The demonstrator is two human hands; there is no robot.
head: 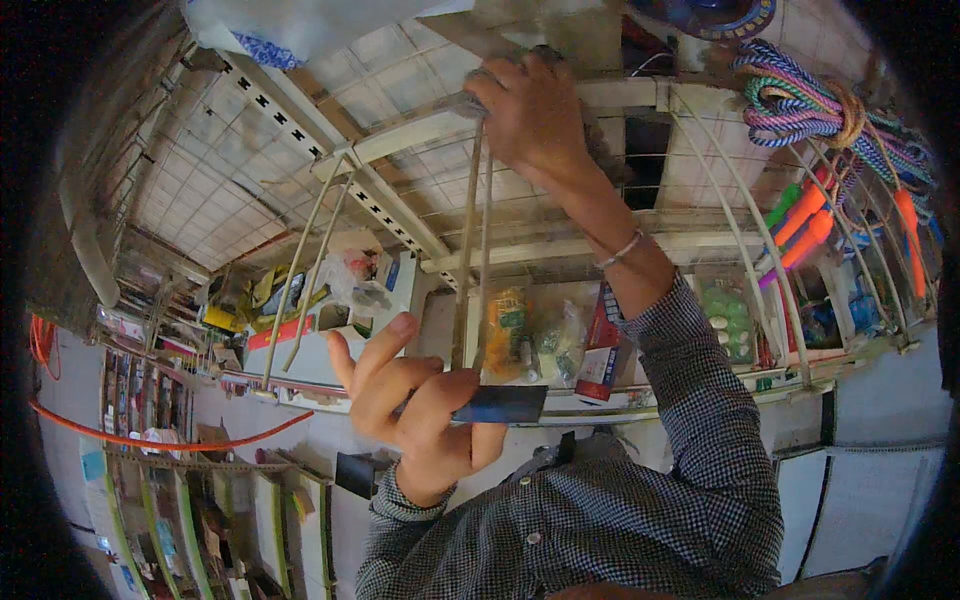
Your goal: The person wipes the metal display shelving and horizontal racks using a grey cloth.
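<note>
My left hand (427, 405) is in front of the shelf edge, its fingers bent around a flat dark blue piece (501, 403) that sticks out to the right; one or two fingers point up and away. My right hand (536, 112) reaches up to a cream metal crossbar (405, 139) of the rack, fingers curled. A small grey, cloth-like thing (469, 105) shows beside its fingers, and a dark thing lies at the fingertips; blur hides how they are held. Two thin metal hook rods (471, 225) run from near my right hand down towards my left hand, which hides their lower ends.
More hook rods (304, 262) jut from the rack. Coiled jump ropes (817, 112) with orange handles hang at right. Packaged goods, including a red and white box (600, 352), sit on the shelf (555, 416) below. A white plastic bag (322, 30) is at top, an orange cord (172, 445) at left.
</note>
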